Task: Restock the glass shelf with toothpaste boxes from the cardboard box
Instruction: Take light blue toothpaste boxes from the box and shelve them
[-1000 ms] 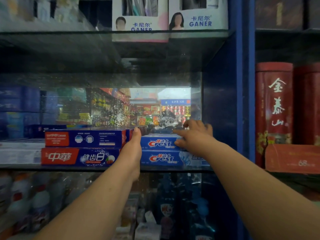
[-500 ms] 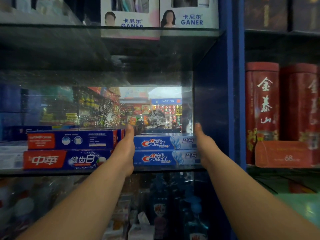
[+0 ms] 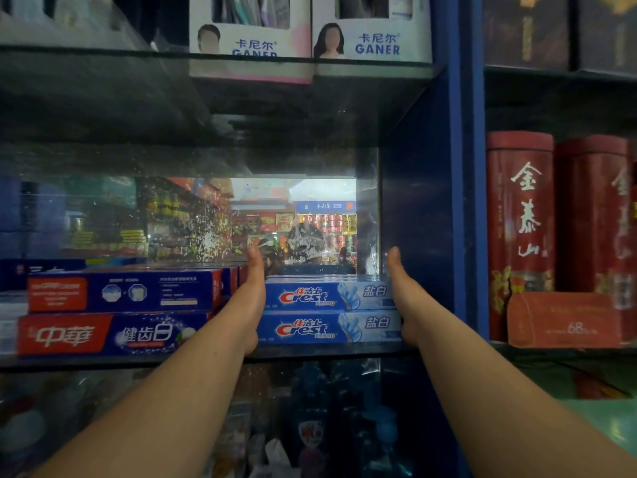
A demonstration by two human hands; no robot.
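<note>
Your right hand (image 3: 401,294) has dropped from the top of the toothpaste boxes (image 3: 327,295) to their right end, matching your left hand (image 3: 253,298) at the left end; both lie flat, thumbs up, pressing the two-high stack between them and pinching nothing; the stack's long axis runs from palm to palm, along the front edge of the glass shelf (image 3: 103,362). Outside your left palm, other boxes (image 3: 120,315) sit just beside; outside your right, the blue side wall (image 3: 420,201) stands close, so sideways room is slight; open depth lies beyond, toward the mirror (image 3: 293,219); the cardboard box is out of view.
</note>
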